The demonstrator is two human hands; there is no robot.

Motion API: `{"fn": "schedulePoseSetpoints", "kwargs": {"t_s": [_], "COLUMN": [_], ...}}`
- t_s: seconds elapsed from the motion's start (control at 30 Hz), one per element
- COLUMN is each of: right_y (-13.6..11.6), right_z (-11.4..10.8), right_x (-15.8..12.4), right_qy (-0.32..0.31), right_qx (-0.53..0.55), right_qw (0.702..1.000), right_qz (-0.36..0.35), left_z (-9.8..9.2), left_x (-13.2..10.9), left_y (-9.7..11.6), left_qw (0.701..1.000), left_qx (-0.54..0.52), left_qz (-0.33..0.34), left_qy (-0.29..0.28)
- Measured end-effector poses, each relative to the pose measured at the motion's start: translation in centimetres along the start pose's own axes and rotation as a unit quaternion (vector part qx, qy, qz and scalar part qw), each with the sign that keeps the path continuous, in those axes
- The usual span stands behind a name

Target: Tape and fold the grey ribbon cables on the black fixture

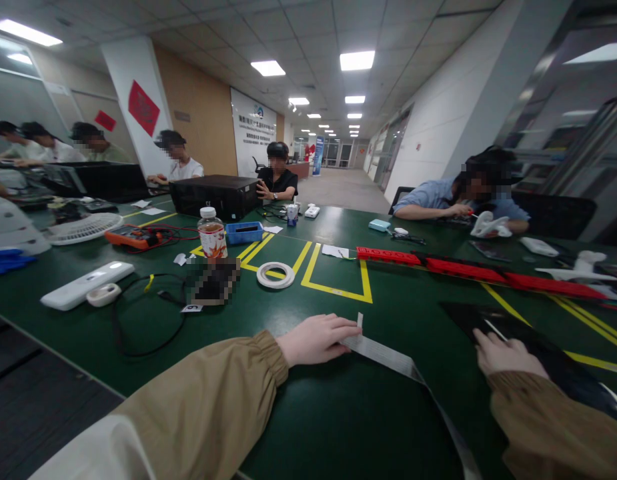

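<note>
My left hand (318, 340) reaches in from the left, palm down, its fingers closed on the near end of a flat grey ribbon-like strip (383, 353). A short pale tab sticks up by the fingertips. From there the strip runs right, bends, and curves down past the bottom edge. My right hand (508, 357) rests over a dark, shiny flat panel (465, 317) on the right; a thin white line or stick lies at its fingertips. Blur and the hand itself hide whether those fingers grip anything.
Ahead lie a white tape roll (275, 275), a bottle (212, 233), a blue tray (244, 232) and a long red strip (468, 270). A black cable (148, 350) loops at left, near a white device (88, 285). Several people sit around the green table (308, 413).
</note>
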State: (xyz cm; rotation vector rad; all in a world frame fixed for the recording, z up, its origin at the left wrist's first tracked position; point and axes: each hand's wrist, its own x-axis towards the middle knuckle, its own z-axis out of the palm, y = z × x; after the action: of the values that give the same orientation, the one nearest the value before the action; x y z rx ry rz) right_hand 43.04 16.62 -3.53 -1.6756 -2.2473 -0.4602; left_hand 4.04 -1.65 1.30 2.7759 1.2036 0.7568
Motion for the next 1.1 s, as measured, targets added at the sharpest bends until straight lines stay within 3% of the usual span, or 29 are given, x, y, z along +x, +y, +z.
{"fn": "schedulePoseSetpoints", "kwargs": {"t_s": [0.2, 0.4, 0.53, 0.67, 0.8, 1.1], "right_y": [-7.4, -12.4, -13.8, -14.3, -14.4, -16.6], "right_z": [-2.0, -7.0, -9.4, -9.8, -9.4, -8.9], "right_x": [-0.7, -3.5, -4.5, -4.7, -4.3, -0.6], "right_qy": [-0.075, -0.151, -0.224, -0.231, -0.216, -0.219], "right_qx": [0.091, 0.324, 0.454, 0.515, 0.514, 0.476], "right_qw": [0.979, 0.891, 0.838, 0.817, 0.826, 0.844], "right_qz": [-0.164, -0.278, -0.205, -0.120, -0.084, -0.113], "left_z": [-0.2, -0.4, -0.4, -0.4, -0.1, 1.0], "left_x": [0.1, 0.1, 0.2, 0.2, 0.5, 2.1], "left_y": [0.1, 0.1, 0.2, 0.3, 0.0, -0.3], "left_qw": [1.000, 0.999, 1.000, 0.999, 0.999, 0.998], "left_qx": [0.004, 0.019, 0.021, 0.035, 0.047, 0.065], "left_qz": [-0.016, -0.015, -0.011, -0.014, -0.019, 0.009], "left_qy": [0.011, 0.022, 0.017, 0.012, 0.015, 0.008]}}
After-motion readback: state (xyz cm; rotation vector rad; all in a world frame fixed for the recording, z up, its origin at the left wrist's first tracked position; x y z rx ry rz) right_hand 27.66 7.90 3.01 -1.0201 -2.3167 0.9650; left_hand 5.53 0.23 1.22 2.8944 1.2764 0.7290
